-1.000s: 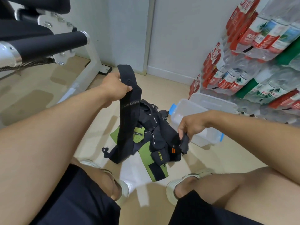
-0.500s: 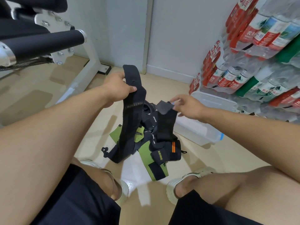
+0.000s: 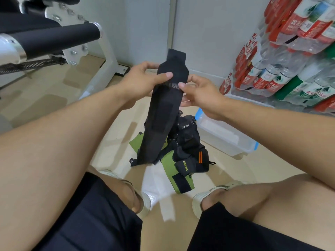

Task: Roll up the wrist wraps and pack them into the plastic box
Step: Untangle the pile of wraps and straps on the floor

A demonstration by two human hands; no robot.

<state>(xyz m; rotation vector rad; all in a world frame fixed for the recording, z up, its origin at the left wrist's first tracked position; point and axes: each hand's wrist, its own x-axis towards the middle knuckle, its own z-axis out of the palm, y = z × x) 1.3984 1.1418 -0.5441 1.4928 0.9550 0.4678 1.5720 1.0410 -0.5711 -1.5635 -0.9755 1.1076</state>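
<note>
— What did we see in the hands?

— We saw both hands raised over the floor with one long black wrist wrap (image 3: 163,113) between them. The left hand (image 3: 143,82) gripped its upper part, thumb laid across the front and fingers curled behind. The right hand (image 3: 201,95) pinched the wrap's right edge, thumb on the front, the other fingers behind the cloth. The wrap's top end stood up above both hands, and its length hung down toward the pile.

— And where were the rest?

— We noted a loose pile of wrist wraps (image 3: 183,153) on the pale floor (image 3: 244,171) between the person's feet, black ones tangled with green ones, one marked with an orange stripe. None we could see was rolled. The clear plastic box (image 3: 226,140), blue clips at its ends, sat just right of the pile, open. We could not tell what, if anything, lay inside.

— Anything else around?

— We recorded shrink-wrapped packs of water bottles (image 3: 293,51) stacked at the right and a white exercise machine (image 3: 59,37) with a black padded roller at the left.
</note>
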